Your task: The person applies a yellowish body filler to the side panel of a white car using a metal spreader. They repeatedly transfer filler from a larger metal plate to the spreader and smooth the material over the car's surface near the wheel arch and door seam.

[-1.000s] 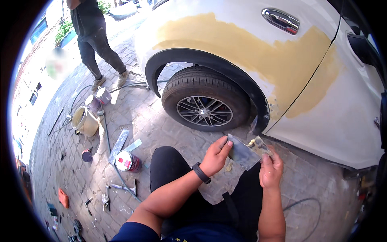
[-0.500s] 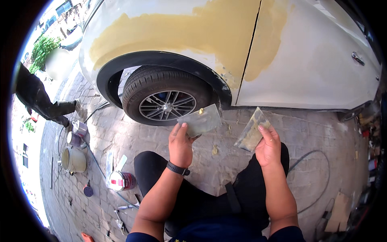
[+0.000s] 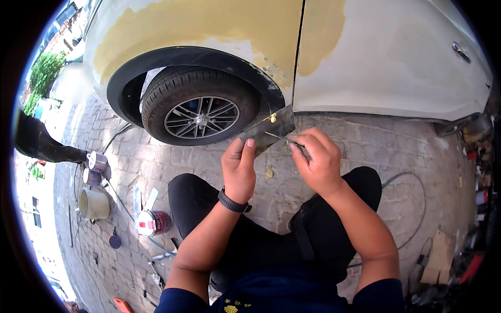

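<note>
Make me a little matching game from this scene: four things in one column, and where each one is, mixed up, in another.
Things:
1. dark flat sheet
2. thin plate seen edge-on
3. bucket
4. tan patch

Places:
A. on the white car body
B. in the right hand
C. on the paving
D. in the left hand

Right pairs: 1-D, 2-B, 3-C, 4-A

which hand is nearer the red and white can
Left. In the picture, the left hand is right of and above the red and white can; the right hand is farther right.
</note>
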`<action>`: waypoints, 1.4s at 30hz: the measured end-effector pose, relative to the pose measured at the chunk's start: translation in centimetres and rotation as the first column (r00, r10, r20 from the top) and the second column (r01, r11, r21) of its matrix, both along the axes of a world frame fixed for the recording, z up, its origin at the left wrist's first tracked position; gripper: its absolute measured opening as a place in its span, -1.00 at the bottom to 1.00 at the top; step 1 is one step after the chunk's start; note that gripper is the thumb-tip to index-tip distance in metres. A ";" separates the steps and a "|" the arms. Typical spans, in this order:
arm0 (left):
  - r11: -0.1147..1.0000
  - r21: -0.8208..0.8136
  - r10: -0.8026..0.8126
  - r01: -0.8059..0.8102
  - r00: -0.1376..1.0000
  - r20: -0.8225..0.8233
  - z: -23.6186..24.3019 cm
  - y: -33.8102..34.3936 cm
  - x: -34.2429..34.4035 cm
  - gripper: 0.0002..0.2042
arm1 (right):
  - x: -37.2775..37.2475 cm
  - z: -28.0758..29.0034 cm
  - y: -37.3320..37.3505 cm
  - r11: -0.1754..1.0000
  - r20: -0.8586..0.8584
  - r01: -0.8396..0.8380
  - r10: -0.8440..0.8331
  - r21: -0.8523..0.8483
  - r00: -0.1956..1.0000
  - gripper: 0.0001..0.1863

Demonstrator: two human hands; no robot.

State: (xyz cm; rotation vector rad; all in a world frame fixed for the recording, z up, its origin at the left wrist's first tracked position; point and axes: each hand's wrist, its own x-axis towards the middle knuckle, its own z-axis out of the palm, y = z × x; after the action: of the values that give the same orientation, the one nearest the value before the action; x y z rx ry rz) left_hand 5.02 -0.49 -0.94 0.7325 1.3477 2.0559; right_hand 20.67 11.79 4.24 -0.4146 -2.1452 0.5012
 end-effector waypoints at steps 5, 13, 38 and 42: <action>0.998 -0.044 0.040 -0.046 0.992 -0.121 -0.9 0.5 -0.8 -0.78 | -1.1 -0.7 1.8 0.999 0.029 -0.035 0.035 0.012 0.999 -0.81; 0.996 0.083 -0.010 -0.025 0.915 0.404 -0.9 -0.8 -3.8 -0.77 | -1.8 -4.3 2.2 0.487 -0.394 -0.296 -0.110 -0.822 0.912 -0.82; 0.971 0.239 -0.027 0.012 0.998 0.060 2.9 -4.5 -1.9 -0.74 | -7.7 -4.3 0.2 -0.029 -0.400 -0.402 -0.057 -0.915 0.915 -0.46; 0.954 0.276 0.150 -0.113 0.982 -0.116 4.6 -10.2 -2.5 -0.68 | -8.5 -4.4 -0.2 -0.439 -0.710 -0.574 0.265 -0.692 0.653 -0.42</action>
State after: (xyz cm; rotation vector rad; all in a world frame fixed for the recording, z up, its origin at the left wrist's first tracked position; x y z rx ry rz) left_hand 2.50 -10.67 3.64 0.9362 1.2310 2.3642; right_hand 12.17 11.64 -0.13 -0.1242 -0.9402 2.7641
